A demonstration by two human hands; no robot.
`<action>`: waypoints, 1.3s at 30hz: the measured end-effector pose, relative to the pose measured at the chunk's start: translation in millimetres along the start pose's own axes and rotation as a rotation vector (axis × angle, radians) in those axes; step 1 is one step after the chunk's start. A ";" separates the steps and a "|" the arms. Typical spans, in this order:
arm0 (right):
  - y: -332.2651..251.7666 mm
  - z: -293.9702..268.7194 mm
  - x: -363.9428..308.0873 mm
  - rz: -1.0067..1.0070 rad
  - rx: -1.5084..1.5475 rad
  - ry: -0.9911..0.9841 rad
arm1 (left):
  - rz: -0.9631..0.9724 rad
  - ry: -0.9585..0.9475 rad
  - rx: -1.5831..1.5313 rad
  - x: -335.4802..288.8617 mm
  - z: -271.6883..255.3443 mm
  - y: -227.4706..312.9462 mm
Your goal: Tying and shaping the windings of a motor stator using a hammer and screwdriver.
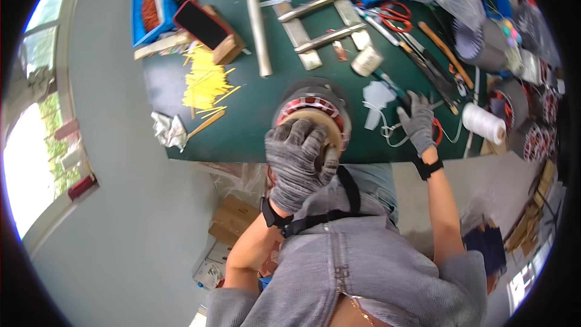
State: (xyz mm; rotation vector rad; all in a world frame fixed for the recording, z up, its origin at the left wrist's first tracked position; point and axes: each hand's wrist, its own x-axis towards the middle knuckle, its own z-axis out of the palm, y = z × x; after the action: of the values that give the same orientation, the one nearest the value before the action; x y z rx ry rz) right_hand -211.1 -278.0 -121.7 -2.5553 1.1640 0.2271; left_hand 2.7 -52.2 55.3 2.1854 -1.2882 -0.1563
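My left hand, in a grey knit glove, curls its fingers over a tan ring at the table's near edge. The ring sits in the opening of a dark round motor stator, whose inner rim shows red and white segments. My palm hides much of both. Further right, my gloved right hand lies low over the table with fingers apart. Beside it are a red looped handle, a thin white cord and the end of a dark green tool.
Yellow strips lie left, near a phone leaning on a wooden block. A metal-and-wood frame and pale rod lie at the back. Red-handled scissors, a white thread spool and more stators stand right.
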 end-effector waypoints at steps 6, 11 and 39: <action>-39.7 -46.7 34.1 -0.143 0.452 0.218 | -0.544 -0.019 -0.311 27.3 15.5 -121.1; -119.4 -79.5 65.7 -0.388 0.730 -0.067 | -0.764 -0.259 -0.023 40.5 80.7 -228.3; -143.1 -91.2 22.8 -0.474 0.730 -0.338 | -0.084 -0.020 0.016 -12.0 9.0 7.1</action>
State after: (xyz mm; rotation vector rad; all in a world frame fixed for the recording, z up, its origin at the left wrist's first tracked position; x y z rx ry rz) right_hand -87.1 -238.3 -10.5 -1.9525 0.3829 0.0861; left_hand -12.4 -48.7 49.6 2.2587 -1.2125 -0.2024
